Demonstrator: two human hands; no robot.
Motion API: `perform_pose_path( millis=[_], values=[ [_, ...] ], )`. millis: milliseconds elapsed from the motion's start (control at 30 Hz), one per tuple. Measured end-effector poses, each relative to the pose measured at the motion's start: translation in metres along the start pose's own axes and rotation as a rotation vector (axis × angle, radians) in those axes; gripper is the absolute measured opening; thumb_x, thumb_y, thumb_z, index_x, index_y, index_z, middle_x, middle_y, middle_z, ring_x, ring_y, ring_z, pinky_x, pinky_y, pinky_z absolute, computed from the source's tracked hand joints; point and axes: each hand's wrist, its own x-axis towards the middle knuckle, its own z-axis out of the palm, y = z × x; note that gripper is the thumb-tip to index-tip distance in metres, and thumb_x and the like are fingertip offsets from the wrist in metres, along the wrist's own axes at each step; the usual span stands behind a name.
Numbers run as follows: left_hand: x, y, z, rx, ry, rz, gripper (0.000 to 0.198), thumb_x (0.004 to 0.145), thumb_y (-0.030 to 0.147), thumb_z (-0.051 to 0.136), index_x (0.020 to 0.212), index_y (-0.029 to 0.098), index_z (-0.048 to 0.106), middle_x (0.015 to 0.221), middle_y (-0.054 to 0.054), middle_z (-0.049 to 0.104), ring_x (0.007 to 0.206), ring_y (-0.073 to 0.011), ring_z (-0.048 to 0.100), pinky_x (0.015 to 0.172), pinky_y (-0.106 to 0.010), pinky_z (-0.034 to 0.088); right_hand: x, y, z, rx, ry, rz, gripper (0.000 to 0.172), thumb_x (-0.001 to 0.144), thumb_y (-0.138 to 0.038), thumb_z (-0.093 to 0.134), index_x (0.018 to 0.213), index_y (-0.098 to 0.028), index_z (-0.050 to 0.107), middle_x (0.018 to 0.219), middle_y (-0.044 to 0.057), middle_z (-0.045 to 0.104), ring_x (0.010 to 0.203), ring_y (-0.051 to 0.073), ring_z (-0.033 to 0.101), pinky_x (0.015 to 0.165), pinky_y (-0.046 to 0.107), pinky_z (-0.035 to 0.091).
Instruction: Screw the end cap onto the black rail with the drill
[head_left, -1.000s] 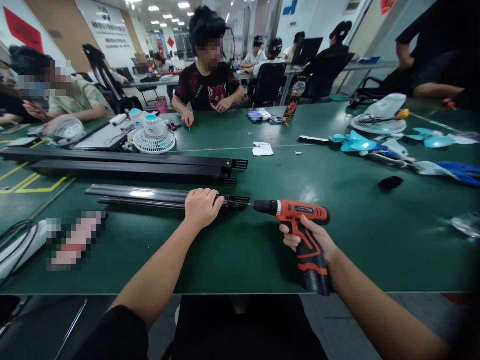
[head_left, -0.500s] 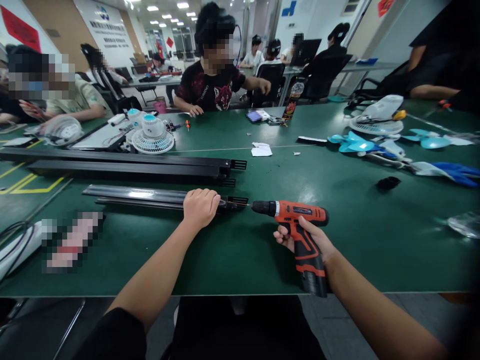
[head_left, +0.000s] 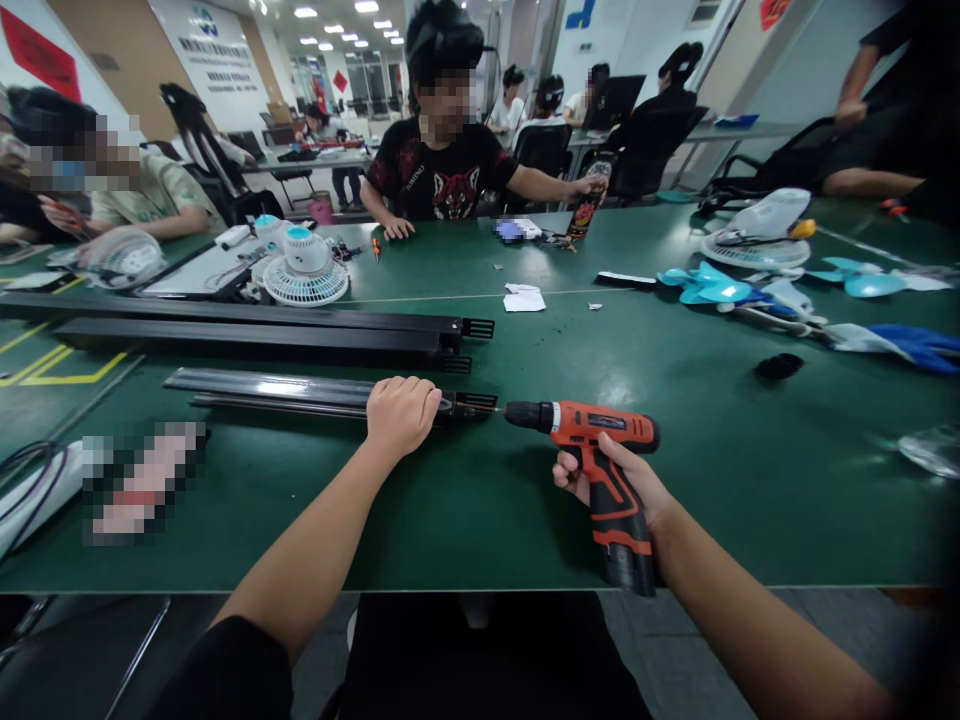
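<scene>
My left hand (head_left: pixel 403 414) is closed around the right end of a long dark profile (head_left: pixel 277 387), pressing it on the green table (head_left: pixel 450 530). Slotted black prongs stick out at that end, just past my fingers. In my right hand (head_left: pixel 626 475) is an orange and black cordless drill (head_left: pixel 604 425), held by its grip with the battery end down. Its chuck points left, and the thin bit reaches the prongs of the profile. Whether the bit sits inside something there, I cannot tell.
Two more black profiles (head_left: pixel 255 340) lie behind. Fan parts (head_left: pixel 306 270) stand at the back left, and blue fan blades (head_left: pixel 709 288) at the right. Across the table a person (head_left: pixel 450 165) touches a bottle (head_left: pixel 583 208). White paper (head_left: pixel 523 298) lies mid-table.
The person across the table has stretched an arm out to the bottle. My two hands, the drill and the profile have stayed nearly in place.
</scene>
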Motion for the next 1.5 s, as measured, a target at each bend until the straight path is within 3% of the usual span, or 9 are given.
perform_pose_path(
  millis=[367,867,1067,1267,1400,1500],
  values=[
    [0.000,0.001,-0.001,-0.017,-0.013,-0.009,0.045,0.109,0.038,0.033,0.094,0.022,0.073,0.092,-0.007,0.077,0.088,-0.0264,0.067,0.083,-0.042,0.042,0.001,0.001,-0.006,-0.006,0.046,-0.007,0.038,0.087,-0.047,0.077,0.106,-0.015,0.070,0.096,0.011,0.073,0.089,0.023,0.069,0.086,0.035,0.057],
    [0.001,0.002,-0.002,-0.037,-0.019,-0.017,0.046,0.109,0.039,0.033,0.094,0.022,0.073,0.092,-0.007,0.077,0.089,-0.0271,0.068,0.084,-0.043,0.042,-0.001,0.000,-0.004,0.082,0.041,0.031,0.039,0.082,-0.040,0.084,0.109,-0.017,0.068,0.089,0.006,0.071,0.079,0.018,0.068,0.084,0.033,0.058],
    [0.001,0.001,-0.002,-0.021,-0.006,-0.019,0.048,0.109,0.037,0.030,0.092,0.023,0.072,0.089,-0.007,0.076,0.086,-0.0261,0.067,0.083,-0.043,0.042,-0.003,-0.004,-0.005,0.061,-0.010,0.085,0.037,0.082,-0.044,0.082,0.103,-0.017,0.068,0.086,0.005,0.069,0.068,0.014,0.061,0.066,0.025,0.056],
    [0.000,-0.001,0.000,-0.049,-0.007,-0.013,0.047,0.109,0.037,0.031,0.095,0.023,0.074,0.093,-0.007,0.078,0.088,-0.0271,0.068,0.084,-0.043,0.042,-0.002,-0.009,-0.014,-0.068,-0.098,0.050,0.034,0.082,-0.042,0.072,0.104,-0.016,0.067,0.075,0.006,0.068,0.057,0.014,0.054,0.053,0.026,0.046],
    [-0.001,0.000,-0.003,-0.077,-0.006,0.000,0.043,0.109,0.038,0.035,0.100,0.025,0.075,0.098,-0.006,0.080,0.095,-0.0277,0.070,0.098,-0.048,0.040,-0.003,-0.010,-0.013,-0.057,-0.065,0.012,0.044,0.080,-0.047,0.069,0.113,-0.018,0.067,0.084,0.008,0.073,0.055,0.014,0.052,0.053,0.028,0.044],
    [-0.003,0.001,-0.004,-0.045,0.028,-0.043,0.041,0.108,0.043,0.040,0.102,0.025,0.076,0.103,-0.008,0.080,0.102,-0.0307,0.070,0.107,-0.054,0.032,-0.003,-0.009,-0.007,-0.049,-0.084,0.014,0.046,0.082,-0.051,0.070,0.112,-0.016,0.069,0.076,0.006,0.070,0.050,0.012,0.044,0.051,0.028,0.042]
  ],
)
